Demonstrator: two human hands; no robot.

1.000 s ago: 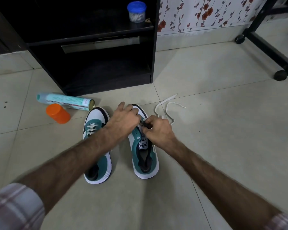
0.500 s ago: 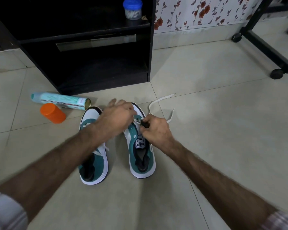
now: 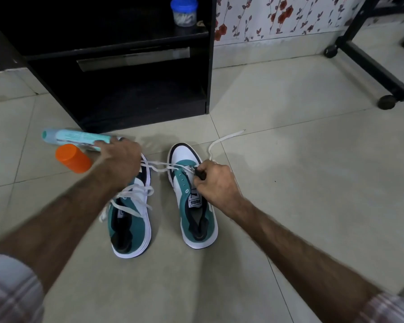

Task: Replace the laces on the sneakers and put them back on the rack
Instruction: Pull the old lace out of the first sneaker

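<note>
Lacing the right sneaker on the floor, in front of the black rack.

The rack (image 3: 131, 73) stands open just behind the shoes, probably so the pair can go back there when the lacing is done. The left sneaker (image 3: 131, 220) already has its lace, while the right sneaker (image 3: 193, 203) shows bare holes, so I judge it is the one in work. The left hand (image 3: 120, 163) is closed on the white lace (image 3: 159, 166) and draws it sideways, taut, to pull the slack through the front holes. The right hand (image 3: 216, 184) has its fingers curled on a small dark thing at the holes; what it is I cannot tell. The free end of the lace lies on the tiles beyond. A spray can (image 3: 75, 137) and an orange cap (image 3: 72, 158) lie beside.
</note>
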